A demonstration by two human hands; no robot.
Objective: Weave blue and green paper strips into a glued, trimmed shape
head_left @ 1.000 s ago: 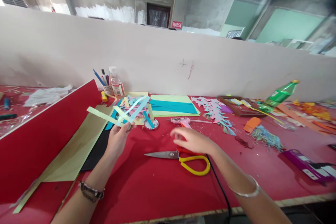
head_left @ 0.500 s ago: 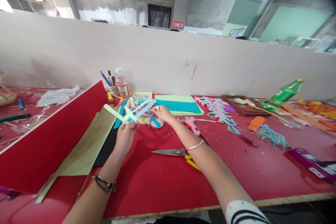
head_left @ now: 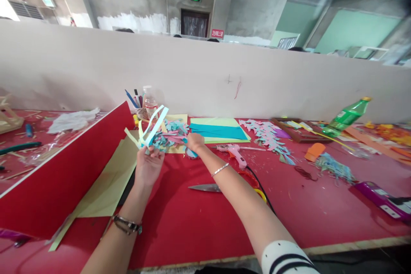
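Observation:
My left hand (head_left: pixel 149 163) is closed around the lower ends of several folded paper strips (head_left: pixel 156 126), pale yellow and light blue, which stand up and loop above the fingers. My right hand (head_left: pixel 195 141) is further right, fingers curled together; what they hold, if anything, is hidden. Just under it lies a round roll-like thing (head_left: pixel 192 153) with blue on it, partly covered. Behind both hands sits a heap of cut pink and blue paper pieces (head_left: pixel 171 135). Scissors (head_left: pixel 205 187) with yellow handles lie below, partly covered by my right forearm.
A pink glue gun (head_left: pixel 236 153) with a black cord lies right of my right hand. A red board (head_left: pixel 73 167) leans up on the left beside yellow paper sheets (head_left: pixel 105 184). Blue strips (head_left: pixel 218 131) lie on paper at the back; a green bottle (head_left: pixel 348 116) tilts at right.
The strips in my left hand now stand more upright, their blue ends having swung left, away from my right hand. My right hand has lowered slightly and its forearm covers more of the scissors.

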